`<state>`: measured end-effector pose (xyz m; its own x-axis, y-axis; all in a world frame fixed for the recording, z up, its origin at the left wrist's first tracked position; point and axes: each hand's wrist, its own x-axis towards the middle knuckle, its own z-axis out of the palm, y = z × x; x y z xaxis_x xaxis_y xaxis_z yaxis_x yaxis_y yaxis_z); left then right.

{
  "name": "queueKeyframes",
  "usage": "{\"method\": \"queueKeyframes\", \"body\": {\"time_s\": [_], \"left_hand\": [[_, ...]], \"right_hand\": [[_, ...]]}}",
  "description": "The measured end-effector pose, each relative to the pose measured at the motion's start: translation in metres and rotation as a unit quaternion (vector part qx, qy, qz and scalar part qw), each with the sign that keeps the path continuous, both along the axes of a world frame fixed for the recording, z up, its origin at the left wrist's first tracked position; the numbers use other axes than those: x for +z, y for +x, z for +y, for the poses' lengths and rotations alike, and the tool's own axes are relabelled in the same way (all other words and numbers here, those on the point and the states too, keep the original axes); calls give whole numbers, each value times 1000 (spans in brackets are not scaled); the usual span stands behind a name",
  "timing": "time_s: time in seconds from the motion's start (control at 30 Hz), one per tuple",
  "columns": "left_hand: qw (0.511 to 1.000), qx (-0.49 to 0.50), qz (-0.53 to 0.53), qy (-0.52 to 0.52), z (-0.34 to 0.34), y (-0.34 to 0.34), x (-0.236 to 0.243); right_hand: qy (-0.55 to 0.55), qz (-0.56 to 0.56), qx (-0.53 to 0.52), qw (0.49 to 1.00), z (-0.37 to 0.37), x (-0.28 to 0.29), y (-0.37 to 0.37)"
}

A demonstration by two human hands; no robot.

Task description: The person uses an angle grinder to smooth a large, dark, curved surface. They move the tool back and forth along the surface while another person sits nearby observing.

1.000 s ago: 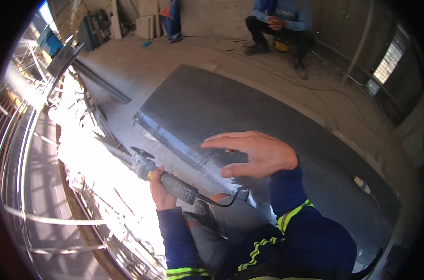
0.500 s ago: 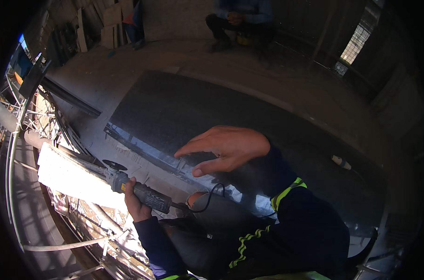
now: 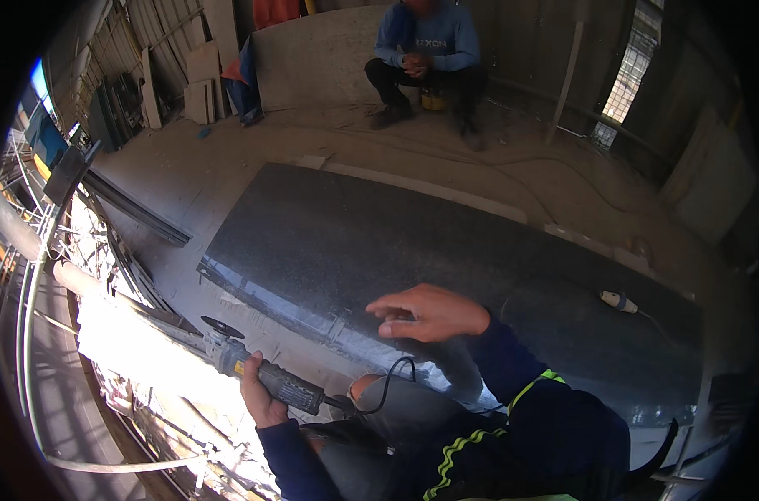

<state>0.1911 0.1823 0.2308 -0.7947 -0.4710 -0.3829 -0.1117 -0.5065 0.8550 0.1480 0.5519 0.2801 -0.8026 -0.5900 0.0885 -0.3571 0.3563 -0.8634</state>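
Observation:
My left hand [image 3: 261,392] is wrapped around the body of a grey angle grinder [image 3: 281,384], whose thin dark disc [image 3: 222,326] points up and away to the left. A black cord loops from the grinder's rear end past my knee. Over the near part of a large dark stone slab [image 3: 354,225] hovers my right hand [image 3: 434,313]. Its fingers reach leftward, with a gap between them and the thumb, and nothing is held. Along the slab's near edge runs a lighter, shiny strip.
A pale cord connector [image 3: 619,301] lies on the slab's right part. Beyond the slab a person [image 3: 430,50] sits with hands clasped. Board pieces [image 3: 200,96] lean at the back left. Metal pipes [image 3: 33,334] and a brightly lit area border my left side.
The view has tilted up, and the scene looks brighter. My right hand's thumb and fingers have drawn closer together, and the hand appears smaller. The left hand keeps its hold on the angle grinder.

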Motion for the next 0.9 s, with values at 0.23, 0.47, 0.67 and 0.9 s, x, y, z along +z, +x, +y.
{"method": "queueKeyframes", "body": {"time_s": [0.23,0.47,0.67,0.9], "left_hand": [[997,16,-58,43,17,1,-11],[1000,28,-6,13,6,-7,-3],[999,-7,-5,32,11,-19,-17],[998,-33,11,43,19,-21,-20]], "right_hand": [[-491,93,233,834,-74,68,38],[-594,354,224,688,-51,162,49],[-609,413,187,651,-61,160,51],[-555,457,201,665,-35,175,60]]}}
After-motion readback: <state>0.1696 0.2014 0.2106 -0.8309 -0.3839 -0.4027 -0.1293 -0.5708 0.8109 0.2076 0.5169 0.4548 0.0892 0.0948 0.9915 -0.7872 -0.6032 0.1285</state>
